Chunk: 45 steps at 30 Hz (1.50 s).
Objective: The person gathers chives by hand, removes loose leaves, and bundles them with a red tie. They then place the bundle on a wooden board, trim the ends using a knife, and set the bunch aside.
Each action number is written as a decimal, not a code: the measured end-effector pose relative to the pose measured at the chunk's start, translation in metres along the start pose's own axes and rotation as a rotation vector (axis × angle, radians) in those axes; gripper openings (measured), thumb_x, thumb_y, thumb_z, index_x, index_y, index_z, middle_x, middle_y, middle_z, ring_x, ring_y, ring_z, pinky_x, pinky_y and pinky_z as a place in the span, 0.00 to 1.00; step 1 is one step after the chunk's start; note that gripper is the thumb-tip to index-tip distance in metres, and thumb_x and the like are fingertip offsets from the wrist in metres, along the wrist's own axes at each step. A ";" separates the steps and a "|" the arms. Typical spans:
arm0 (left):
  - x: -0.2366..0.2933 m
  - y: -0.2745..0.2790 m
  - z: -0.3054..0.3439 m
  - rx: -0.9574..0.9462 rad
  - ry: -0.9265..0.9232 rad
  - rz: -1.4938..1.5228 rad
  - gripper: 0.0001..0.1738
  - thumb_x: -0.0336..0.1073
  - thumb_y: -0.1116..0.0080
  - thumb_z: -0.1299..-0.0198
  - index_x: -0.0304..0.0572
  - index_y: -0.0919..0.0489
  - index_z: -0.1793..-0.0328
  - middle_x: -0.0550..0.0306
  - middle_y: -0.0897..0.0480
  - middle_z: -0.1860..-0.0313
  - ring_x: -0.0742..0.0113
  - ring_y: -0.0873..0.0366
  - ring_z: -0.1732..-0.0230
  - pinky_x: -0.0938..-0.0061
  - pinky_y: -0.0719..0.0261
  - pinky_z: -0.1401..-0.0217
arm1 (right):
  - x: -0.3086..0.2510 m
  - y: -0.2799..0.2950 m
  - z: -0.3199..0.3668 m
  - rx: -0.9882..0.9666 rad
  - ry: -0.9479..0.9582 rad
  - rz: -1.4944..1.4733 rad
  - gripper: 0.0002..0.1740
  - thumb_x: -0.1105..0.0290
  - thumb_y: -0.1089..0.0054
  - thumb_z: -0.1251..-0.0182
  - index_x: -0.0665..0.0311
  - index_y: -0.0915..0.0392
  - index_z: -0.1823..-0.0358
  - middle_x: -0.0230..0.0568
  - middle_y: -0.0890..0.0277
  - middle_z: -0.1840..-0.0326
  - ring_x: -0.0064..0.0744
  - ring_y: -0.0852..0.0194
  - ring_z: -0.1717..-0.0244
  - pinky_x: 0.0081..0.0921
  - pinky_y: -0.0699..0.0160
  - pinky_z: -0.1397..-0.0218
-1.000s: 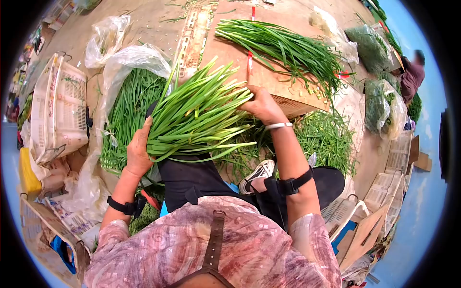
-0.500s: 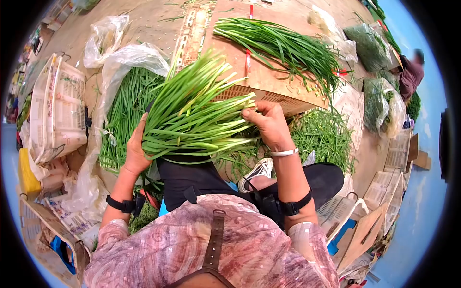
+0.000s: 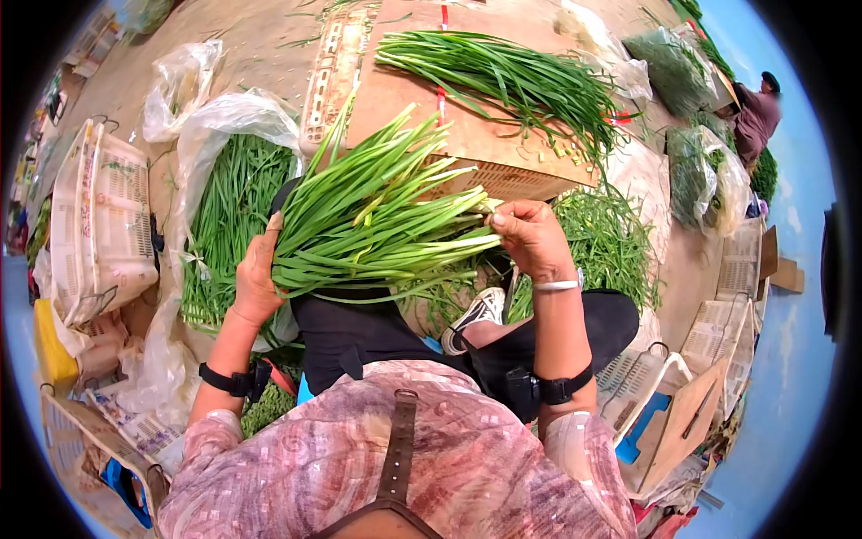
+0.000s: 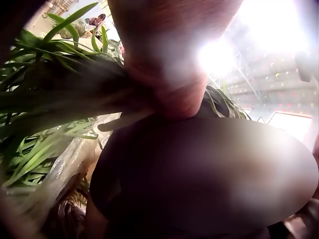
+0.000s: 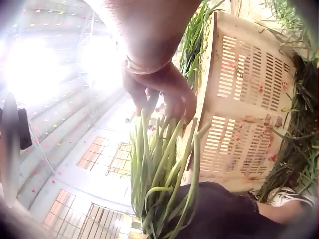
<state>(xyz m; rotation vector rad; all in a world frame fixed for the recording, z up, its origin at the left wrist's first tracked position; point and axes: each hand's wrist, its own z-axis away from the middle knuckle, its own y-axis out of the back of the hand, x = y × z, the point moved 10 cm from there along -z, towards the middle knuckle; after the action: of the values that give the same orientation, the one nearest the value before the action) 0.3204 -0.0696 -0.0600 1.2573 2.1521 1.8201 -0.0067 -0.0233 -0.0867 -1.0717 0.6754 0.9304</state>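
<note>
A loose bunch of long green chives (image 3: 377, 211) lies across the lap, leaves to the left and pale stalk ends to the right. My left hand (image 3: 258, 272) grips its leafy side, thumb uppermost; the left wrist view shows that hand (image 4: 169, 64) dark and close, with leaves passing under it. At the pale ends, my right hand (image 3: 536, 238) pinches stalk tips between thumb and fingers. In the right wrist view, the fingers of the right hand (image 5: 162, 89) bend down onto the stalk ends (image 5: 164, 144).
A second bunch of chives (image 3: 503, 76) lies on a board-topped upturned crate (image 3: 512, 184) ahead. Left of the lap, an open plastic bag (image 3: 193, 148) holds more chives (image 3: 233, 198). Loose green trimmings (image 3: 611, 247) cover the floor at right. Crates (image 3: 103, 220) stand at left; another person (image 3: 757, 121) is far right.
My right hand has moved right and nearer the body along the stalk ends, its fingers turned to pinch the tips. My left hand keeps its hold; the head view has shifted slightly.
</note>
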 end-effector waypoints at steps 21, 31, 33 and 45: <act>0.004 0.015 0.003 0.124 -0.096 -0.003 0.48 0.36 0.32 0.57 0.35 0.44 0.29 0.43 0.24 0.52 0.47 0.24 0.58 0.65 0.23 0.56 | -0.101 0.144 0.046 0.480 0.067 1.987 0.15 0.69 0.34 0.51 0.67 0.21 0.61 0.51 0.21 0.62 0.50 0.22 0.63 0.37 0.23 0.58; 0.003 0.015 -0.002 0.061 -0.081 -0.005 0.48 0.36 0.32 0.58 0.36 0.44 0.29 0.44 0.25 0.49 0.49 0.25 0.57 0.65 0.24 0.54 | -0.059 -0.083 -0.034 -0.055 0.796 1.490 0.24 0.73 0.34 0.52 0.63 0.30 0.52 0.50 0.27 0.59 0.49 0.26 0.58 0.38 0.26 0.55; 0.001 0.014 0.005 0.057 -0.065 -0.020 0.49 0.37 0.32 0.58 0.37 0.44 0.28 0.45 0.25 0.49 0.50 0.25 0.57 0.64 0.24 0.54 | -0.052 -0.039 -0.044 0.092 0.399 0.957 0.23 0.74 0.34 0.52 0.65 0.30 0.53 0.49 0.26 0.59 0.49 0.26 0.59 0.37 0.26 0.56; 0.000 0.015 0.001 0.012 -0.020 0.008 0.47 0.37 0.34 0.56 0.42 0.43 0.28 0.49 0.24 0.64 0.52 0.26 0.65 0.66 0.25 0.62 | -0.041 -0.112 -0.002 -0.163 0.790 1.408 0.12 0.77 0.32 0.58 0.61 0.21 0.68 0.48 0.32 0.42 0.49 0.32 0.46 0.40 0.32 0.47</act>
<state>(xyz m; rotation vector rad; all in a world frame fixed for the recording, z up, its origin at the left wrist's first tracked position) 0.3296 -0.0692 -0.0475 1.2821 2.1546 1.7926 0.0736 -0.0579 -0.0056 -1.0165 2.1881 1.7490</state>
